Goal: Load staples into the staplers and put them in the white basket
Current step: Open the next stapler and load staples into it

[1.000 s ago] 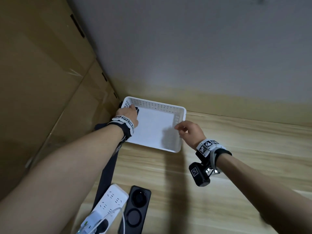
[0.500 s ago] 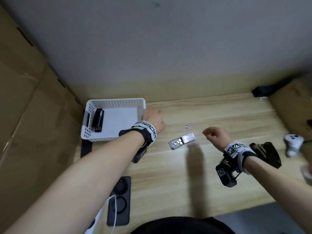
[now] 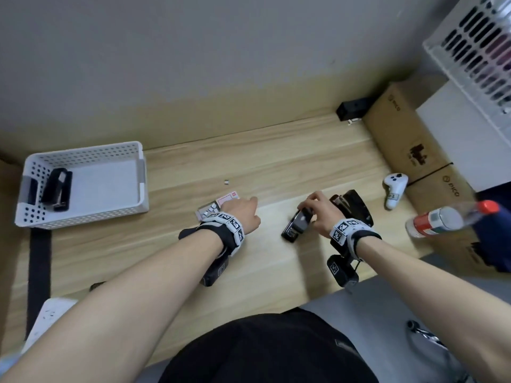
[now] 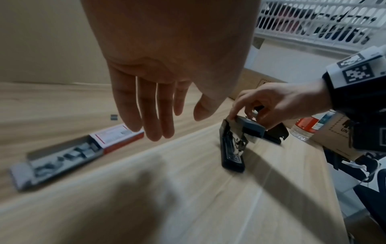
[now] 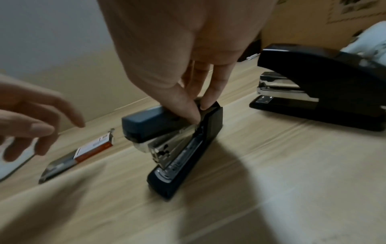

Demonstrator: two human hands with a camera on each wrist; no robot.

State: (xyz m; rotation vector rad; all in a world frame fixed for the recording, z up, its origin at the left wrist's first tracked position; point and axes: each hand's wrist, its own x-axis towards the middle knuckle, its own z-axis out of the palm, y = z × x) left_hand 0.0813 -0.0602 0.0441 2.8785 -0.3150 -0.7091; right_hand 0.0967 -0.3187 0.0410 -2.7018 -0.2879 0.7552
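Wooden desk: right hand pinches the small stapler open for loading; left hand, fingers loose, hovers over the staple box beside it. Grabbing a strip looks next.

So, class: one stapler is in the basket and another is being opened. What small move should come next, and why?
Probably the left hand picks staples from the open red-and-white staple box: its straight fingers hover over it, while the right hand pinches the small dark-blue stapler, whose top is lifted.
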